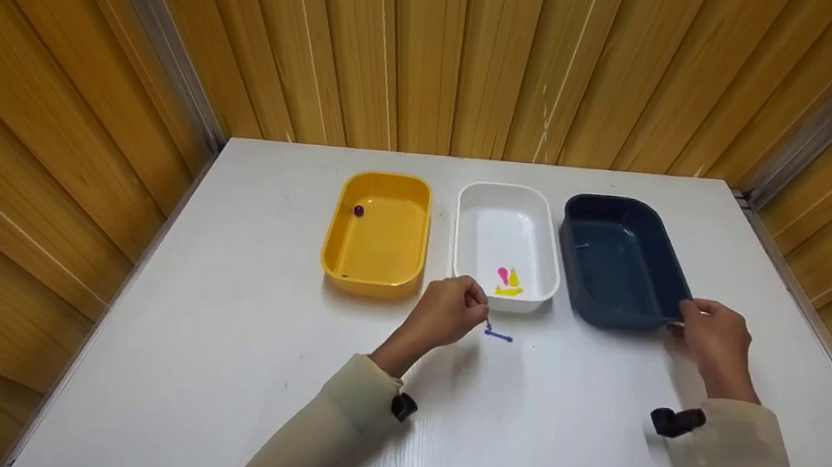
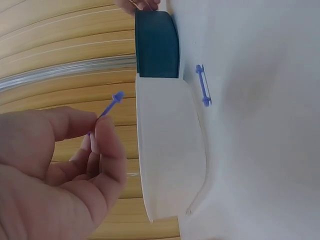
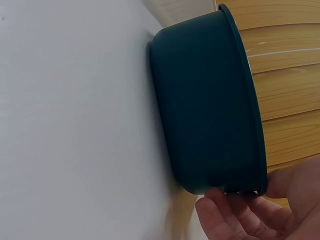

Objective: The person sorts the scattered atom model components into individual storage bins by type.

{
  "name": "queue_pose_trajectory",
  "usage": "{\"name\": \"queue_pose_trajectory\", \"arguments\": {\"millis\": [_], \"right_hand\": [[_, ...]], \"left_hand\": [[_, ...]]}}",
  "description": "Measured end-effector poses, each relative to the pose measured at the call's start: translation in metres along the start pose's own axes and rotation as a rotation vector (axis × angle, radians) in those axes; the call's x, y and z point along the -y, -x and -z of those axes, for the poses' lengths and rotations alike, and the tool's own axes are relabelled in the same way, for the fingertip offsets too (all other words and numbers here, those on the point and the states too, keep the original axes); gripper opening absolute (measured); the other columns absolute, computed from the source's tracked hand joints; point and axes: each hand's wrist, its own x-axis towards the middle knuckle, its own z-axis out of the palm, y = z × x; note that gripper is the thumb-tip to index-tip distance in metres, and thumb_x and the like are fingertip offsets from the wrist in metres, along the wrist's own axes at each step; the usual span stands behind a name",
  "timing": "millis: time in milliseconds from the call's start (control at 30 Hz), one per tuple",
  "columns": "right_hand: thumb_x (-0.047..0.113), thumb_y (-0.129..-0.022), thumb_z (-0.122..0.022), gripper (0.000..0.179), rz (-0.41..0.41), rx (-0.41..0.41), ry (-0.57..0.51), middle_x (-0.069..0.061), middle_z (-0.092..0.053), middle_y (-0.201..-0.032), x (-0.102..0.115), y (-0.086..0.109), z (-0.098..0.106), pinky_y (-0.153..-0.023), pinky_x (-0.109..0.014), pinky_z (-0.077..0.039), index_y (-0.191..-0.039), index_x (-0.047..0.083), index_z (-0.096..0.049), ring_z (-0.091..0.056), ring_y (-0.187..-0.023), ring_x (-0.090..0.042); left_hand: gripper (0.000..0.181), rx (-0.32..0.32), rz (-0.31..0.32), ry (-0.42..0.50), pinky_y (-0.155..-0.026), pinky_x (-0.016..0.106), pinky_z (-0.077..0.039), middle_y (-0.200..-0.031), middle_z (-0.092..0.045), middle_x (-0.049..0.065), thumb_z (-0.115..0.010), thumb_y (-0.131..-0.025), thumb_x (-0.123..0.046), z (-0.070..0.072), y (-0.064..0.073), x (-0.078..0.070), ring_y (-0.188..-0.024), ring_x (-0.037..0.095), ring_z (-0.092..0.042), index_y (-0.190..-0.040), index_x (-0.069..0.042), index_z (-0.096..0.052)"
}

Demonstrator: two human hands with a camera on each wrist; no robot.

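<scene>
My left hand pinches a small purple-blue plastic stick between thumb and fingertip, its flared end sticking out past the fingers. A similar purple-blue stick with knobbed ends lies on the table in front of the white tray. At the near right corner of the dark teal tray, my right hand grips the rim. In the right wrist view its fingers lie against the outer wall, and the thumb is up at the rim.
A yellow tray stands to the left, with a dark purple bead in it. Inside the white tray lie a pink piece and yellow pieces. Wood-patterned panels rise behind the white table.
</scene>
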Motion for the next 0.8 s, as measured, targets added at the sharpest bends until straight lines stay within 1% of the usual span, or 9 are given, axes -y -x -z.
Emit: {"name": "queue_pose_trajectory", "arguments": {"millis": [100,200,300,400,500,633,800], "right_hand": [[0.035,-0.108,-0.036,0.060,0.005,-0.003,0.005,-0.030,-0.052,-0.146,0.000,-0.001,-0.001,-0.069,-0.016,-0.055,-0.154,-0.003,-0.036,-0.065,-0.074,0.006],[0.035,-0.108,-0.036,0.060,0.009,-0.006,0.009,-0.031,-0.053,-0.145,-0.001,-0.002,-0.001,-0.069,-0.016,-0.055,-0.154,-0.003,-0.036,-0.065,-0.074,0.006],[0.035,-0.108,-0.036,0.060,0.012,-0.009,-0.004,-0.031,-0.052,-0.145,-0.001,-0.002,-0.002,-0.071,-0.019,-0.058,-0.154,-0.004,-0.036,-0.066,-0.074,0.004],[0.035,-0.108,-0.036,0.060,0.015,-0.019,-0.021,-0.031,-0.053,-0.144,-0.001,-0.001,0.000,-0.073,-0.021,-0.059,-0.153,-0.004,-0.037,-0.068,-0.074,0.003],[0.035,-0.108,-0.036,0.060,0.018,-0.025,-0.018,-0.032,-0.054,-0.143,-0.001,-0.001,-0.001,-0.072,-0.021,-0.059,-0.153,-0.005,-0.037,-0.068,-0.076,0.001],[0.034,-0.108,-0.036,0.059,0.020,-0.027,-0.006,-0.031,-0.055,-0.143,0.000,0.000,-0.003,-0.072,-0.020,-0.058,-0.153,-0.004,-0.038,-0.068,-0.078,0.000],[0.033,-0.108,-0.037,0.058,0.031,-0.043,0.003,-0.031,-0.057,-0.140,-0.001,0.002,-0.005,-0.071,-0.020,-0.057,-0.151,-0.006,-0.040,-0.069,-0.078,-0.001]], "left_hand": [[0.002,-0.008,-0.004,0.032,-0.063,0.016,-0.047,-0.083,-0.065,-0.001,-0.067,-0.091,-0.009,-0.009,-0.007,-0.008,-0.073,0.007,-0.055,-0.093,-0.010,-0.066],[0.007,-0.011,0.000,0.058,-0.064,0.015,-0.047,-0.084,-0.064,-0.002,-0.068,-0.090,-0.005,-0.018,-0.014,-0.017,-0.074,0.006,-0.054,-0.093,-0.010,-0.066],[0.006,-0.014,-0.028,0.037,-0.065,0.014,-0.047,-0.084,-0.065,-0.003,-0.070,-0.090,-0.005,-0.028,-0.021,-0.025,-0.073,0.004,-0.053,-0.093,-0.010,-0.068],[0.005,-0.026,-0.077,0.011,-0.066,0.013,-0.045,-0.083,-0.069,-0.002,-0.071,-0.089,-0.006,-0.039,-0.031,-0.034,-0.072,0.001,-0.053,-0.093,-0.010,-0.071],[0.004,-0.030,-0.102,0.029,-0.064,0.012,-0.044,-0.083,-0.071,-0.001,-0.073,-0.090,-0.008,-0.048,-0.040,-0.042,-0.071,0.000,-0.053,-0.091,-0.010,-0.071],[0.005,-0.015,-0.103,0.060,-0.061,0.011,-0.043,-0.082,-0.070,-0.003,-0.074,-0.091,-0.009,-0.060,-0.049,-0.049,-0.070,-0.001,-0.052,-0.092,-0.011,-0.070],[0.005,-0.015,-0.111,0.061,-0.060,0.011,-0.044,-0.080,-0.068,-0.005,-0.074,-0.091,-0.009,-0.072,-0.060,-0.058,-0.069,-0.001,-0.053,-0.091,-0.011,-0.070]]}}
